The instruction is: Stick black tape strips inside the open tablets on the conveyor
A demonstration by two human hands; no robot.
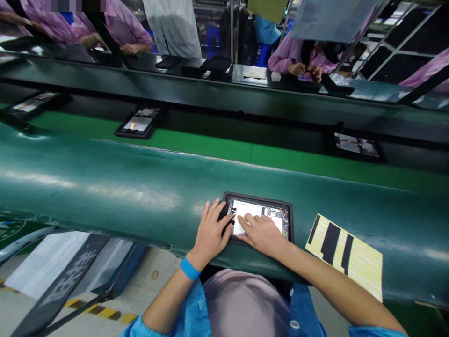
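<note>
An opened tablet lies in a black frame on the green bench in front of me, its white inner parts and circuit board showing. My left hand rests at the tablet's left edge, fingers spread and the index fingertip on the inner parts. From the right, my right hand reaches over the tablet with its index finger stretched onto the left part of the inside. Its other fingers bend over the white area, and nothing shows gripped in them. Right of the tablet lies a yellow sheet with black strips on it.
Beyond the bench runs a green conveyor belt, carrying open tablets in black frames, one more at right. Co-workers in pink sleeves sit at the far bench. At lower left stand a blue bin and metal bars.
</note>
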